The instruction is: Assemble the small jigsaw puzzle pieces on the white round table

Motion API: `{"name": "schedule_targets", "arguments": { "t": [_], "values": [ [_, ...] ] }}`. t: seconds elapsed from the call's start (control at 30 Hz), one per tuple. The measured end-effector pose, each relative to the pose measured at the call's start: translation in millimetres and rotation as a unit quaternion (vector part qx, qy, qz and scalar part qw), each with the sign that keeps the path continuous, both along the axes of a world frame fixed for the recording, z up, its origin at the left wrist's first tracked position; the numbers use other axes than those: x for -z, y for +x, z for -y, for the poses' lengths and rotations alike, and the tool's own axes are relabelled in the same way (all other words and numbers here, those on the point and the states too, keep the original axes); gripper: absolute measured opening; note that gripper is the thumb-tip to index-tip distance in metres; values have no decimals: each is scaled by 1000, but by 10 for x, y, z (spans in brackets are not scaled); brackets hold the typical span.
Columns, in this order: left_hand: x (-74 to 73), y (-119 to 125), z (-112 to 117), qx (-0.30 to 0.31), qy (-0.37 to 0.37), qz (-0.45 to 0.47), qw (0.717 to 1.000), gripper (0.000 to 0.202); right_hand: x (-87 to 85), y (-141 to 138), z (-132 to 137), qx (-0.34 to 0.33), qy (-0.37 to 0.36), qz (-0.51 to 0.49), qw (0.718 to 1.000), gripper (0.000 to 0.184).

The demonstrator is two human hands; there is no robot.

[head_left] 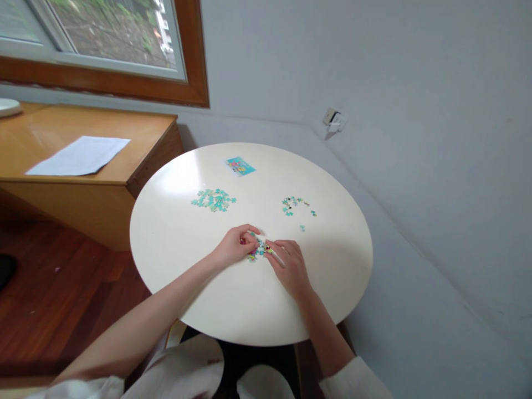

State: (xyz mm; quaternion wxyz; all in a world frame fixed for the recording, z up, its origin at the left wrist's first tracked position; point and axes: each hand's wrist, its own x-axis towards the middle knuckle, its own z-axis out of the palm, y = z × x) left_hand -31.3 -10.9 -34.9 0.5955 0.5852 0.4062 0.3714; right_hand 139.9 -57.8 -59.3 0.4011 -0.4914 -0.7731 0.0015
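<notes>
A small group of joined jigsaw pieces (252, 256), coloured pink, yellow and teal, lies on the white round table (199, 288) between my two hands. My left hand (236, 244) is curled at the group's left edge, thumb and forefinger pinched on it. From the right, my right hand (292, 267) pinches a jigsaw piece (268, 249) at the group's right side with thumb and fingertips. The fingers partly cover the pieces, so their exact fit cannot be made out.
A pile of loose teal jigsaw pieces (214, 200) lies at the left. Several pieces (290, 203) form a loose arc at the right, with a single piece (302, 228) nearer me. Behind is a picture card (240, 166). A wooden desk (153, 124) bears a paper sheet (81, 155).
</notes>
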Motion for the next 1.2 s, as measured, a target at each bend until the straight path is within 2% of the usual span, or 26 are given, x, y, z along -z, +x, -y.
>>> {"name": "schedule_targets", "arguments": {
  "t": [0.3,0.67,1.2],
  "values": [
    [49,-32,34,-5,3,14,1000,24,-11,-82,2,-20,-2,-4,1000,21],
    [76,-36,53,-4,11,9,1000,23,-29,-78,19,-28,45,42,998,17],
    [107,-108,-14,-81,58,-60,993,14,-3,-54,37,-25,17,47,998,12]
  ]
}}
